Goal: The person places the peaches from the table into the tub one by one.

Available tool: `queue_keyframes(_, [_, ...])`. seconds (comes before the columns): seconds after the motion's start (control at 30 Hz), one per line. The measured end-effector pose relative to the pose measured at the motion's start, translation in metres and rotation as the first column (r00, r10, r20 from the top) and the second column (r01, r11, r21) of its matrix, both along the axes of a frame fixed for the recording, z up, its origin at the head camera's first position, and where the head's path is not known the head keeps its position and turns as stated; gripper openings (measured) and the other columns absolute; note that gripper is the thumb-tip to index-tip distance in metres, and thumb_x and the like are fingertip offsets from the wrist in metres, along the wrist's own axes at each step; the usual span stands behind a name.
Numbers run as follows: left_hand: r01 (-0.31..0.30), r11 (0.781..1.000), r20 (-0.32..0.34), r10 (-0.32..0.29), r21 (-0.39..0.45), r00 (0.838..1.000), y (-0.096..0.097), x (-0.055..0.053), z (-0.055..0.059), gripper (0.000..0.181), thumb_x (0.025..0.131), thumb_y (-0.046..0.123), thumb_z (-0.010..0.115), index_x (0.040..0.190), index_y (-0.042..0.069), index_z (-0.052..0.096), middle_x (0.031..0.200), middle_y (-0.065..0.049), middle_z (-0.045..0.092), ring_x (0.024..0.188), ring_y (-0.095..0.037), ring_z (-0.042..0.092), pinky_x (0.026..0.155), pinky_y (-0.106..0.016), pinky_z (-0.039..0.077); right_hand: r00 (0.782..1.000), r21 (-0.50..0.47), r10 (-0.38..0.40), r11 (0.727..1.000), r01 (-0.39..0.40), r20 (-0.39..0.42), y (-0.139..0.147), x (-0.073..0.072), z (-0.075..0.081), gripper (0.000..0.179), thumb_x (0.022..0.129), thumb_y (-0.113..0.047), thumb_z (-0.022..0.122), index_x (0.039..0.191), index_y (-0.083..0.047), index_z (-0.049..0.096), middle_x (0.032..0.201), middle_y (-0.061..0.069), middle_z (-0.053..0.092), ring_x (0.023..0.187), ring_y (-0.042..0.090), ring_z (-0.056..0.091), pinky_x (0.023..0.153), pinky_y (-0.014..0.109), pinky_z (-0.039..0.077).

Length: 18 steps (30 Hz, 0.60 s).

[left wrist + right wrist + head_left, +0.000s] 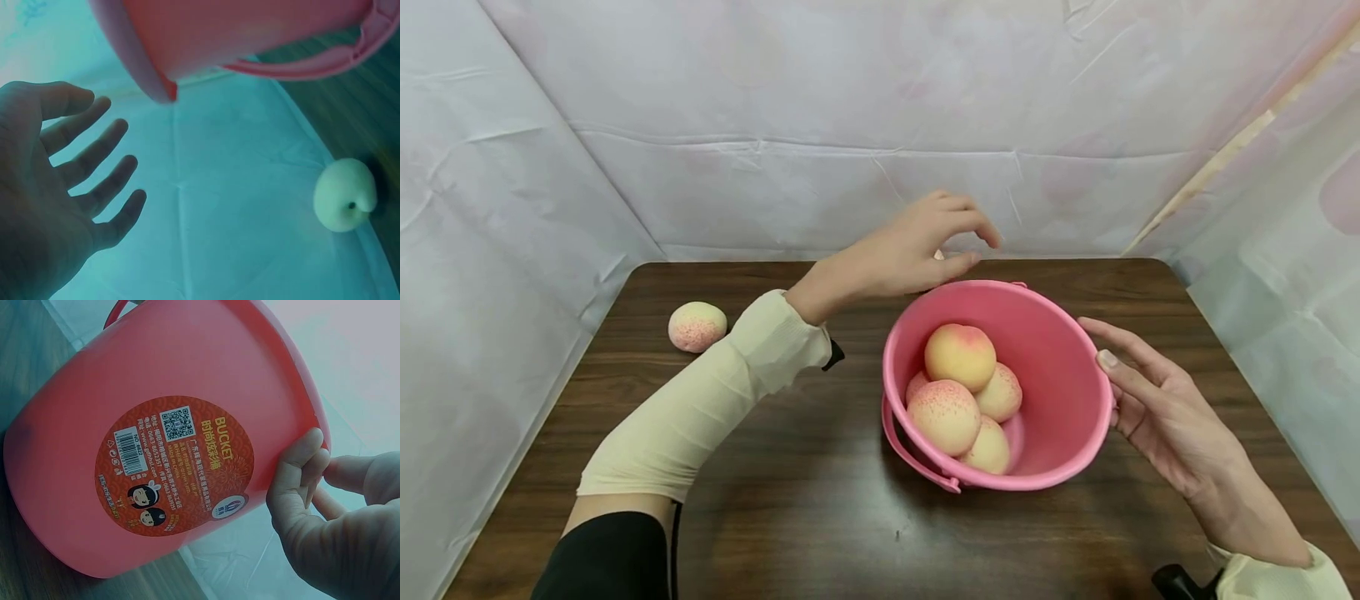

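Observation:
A pink plastic bucket (pixel 1060 392) stands on the table with several peaches (pixel 961 357) inside. My right hand (pixel 1180 425) pinches its right rim, the thumb at the rim and fingers against the outer wall (pixel 300 469). Past the far left rim, my left hand (pixel 917 246) is raised with loosely bent, spread fingers. Nothing is in it, as the left wrist view also shows (pixel 69 156). Mostly hidden behind that hand is a small pale thing (pixel 938 255). One pale peach (pixel 345 195) lies on the table in the left wrist view.
A speckled peach (pixel 697 327) rests at the table's far left. The bucket's handle (pixel 917 454) hangs down on its near left side. Pale sheeting (pixel 775 192) rises behind the dark wooden table (pixel 820 517) and on both sides. A round label (pixel 175 465) marks the bucket's wall.

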<state>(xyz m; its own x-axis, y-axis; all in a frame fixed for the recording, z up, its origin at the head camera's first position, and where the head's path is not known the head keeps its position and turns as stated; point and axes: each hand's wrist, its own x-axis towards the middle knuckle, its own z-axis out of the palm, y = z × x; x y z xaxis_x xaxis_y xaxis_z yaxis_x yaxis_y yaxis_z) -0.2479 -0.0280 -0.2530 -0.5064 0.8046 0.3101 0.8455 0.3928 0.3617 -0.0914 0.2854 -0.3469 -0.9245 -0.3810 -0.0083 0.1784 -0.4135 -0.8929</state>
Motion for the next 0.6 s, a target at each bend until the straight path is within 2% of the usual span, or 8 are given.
queue_keyframes(0.13, [-0.068,0.998,-0.002,0.068,0.011,0.998,-0.003,-0.013,-0.005,0.027,0.101,0.018,0.059,0.125,0.015,0.071,0.128,0.003,0.068,0.13,-0.02,0.054,0.116,-0.034,0.037,1.0,0.002,0.002,1.0,-0.002,-0.004,-0.002,0.0,0.001,0.051,0.111,0.001,0.03,0.162,-0.01,0.032,0.129,0.008,0.071,0.099,0.019,0.078,0.081,0.033,0.064])
queue_keyframes(0.33, [-0.174,0.985,-0.021,0.174,0.007,0.985,-0.004,-0.029,-0.016,0.027,0.102,0.02,0.059,0.126,0.017,0.071,0.13,0.003,0.068,0.132,-0.022,0.054,0.114,-0.04,0.041,1.0,-0.011,0.01,1.0,-0.01,-0.013,-0.003,-0.001,0.001,0.051,0.111,0.002,0.03,0.161,-0.009,0.033,0.129,0.008,0.071,0.1,0.019,0.078,0.081,0.033,0.064])
queue_keyframes(0.47, [-0.226,0.974,-0.028,0.226,0.0,0.974,-0.005,-0.04,-0.026,0.026,0.102,0.022,0.06,0.125,0.017,0.071,0.13,0.002,0.068,0.132,-0.024,0.054,0.112,-0.045,0.042,1.0,-0.01,0.01,1.0,-0.01,-0.01,-0.004,-0.001,0.001,0.051,0.112,0.001,0.03,0.161,-0.009,0.033,0.129,0.008,0.071,0.1,0.018,0.078,0.081,0.033,0.064])
queue_keyframes(0.6, [-0.28,0.96,-0.004,0.28,-0.016,0.96,-0.007,-0.052,-0.039,0.025,0.102,0.024,0.061,0.124,0.018,0.071,0.132,0.0,0.067,0.132,-0.026,0.054,0.112,-0.047,0.042,1.0,-0.005,0.005,1.0,-0.005,-0.001,-0.005,-0.001,0.001,0.051,0.112,0.001,0.031,0.161,-0.01,0.034,0.128,0.007,0.072,0.099,0.018,0.078,0.081,0.032,0.064])
